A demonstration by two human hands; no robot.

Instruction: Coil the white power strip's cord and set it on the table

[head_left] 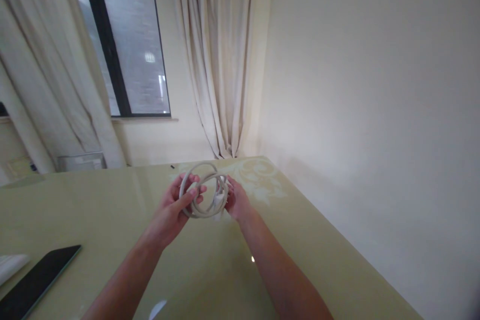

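A light grey cable (205,216), wound into loose loops, is held up above the glossy table (210,270). My left hand (180,205) is closed on the left side of the coil, its thumb pressed over the loops and fingers behind and through them. On the coil's right side, my right hand (235,199) grips the cable, with its fingers partly hidden behind the loops. A whitish part (219,201), perhaps a plug or a tie, shows near the right fingers; its kind is unclear.
At the lower left lies a dark flat panel (41,280), with a white object (12,265) beside it, cut off by the frame. A small black item (172,166) sits near the table's far edge. A plain wall (375,110) borders the right side; curtains (221,60) hang behind.
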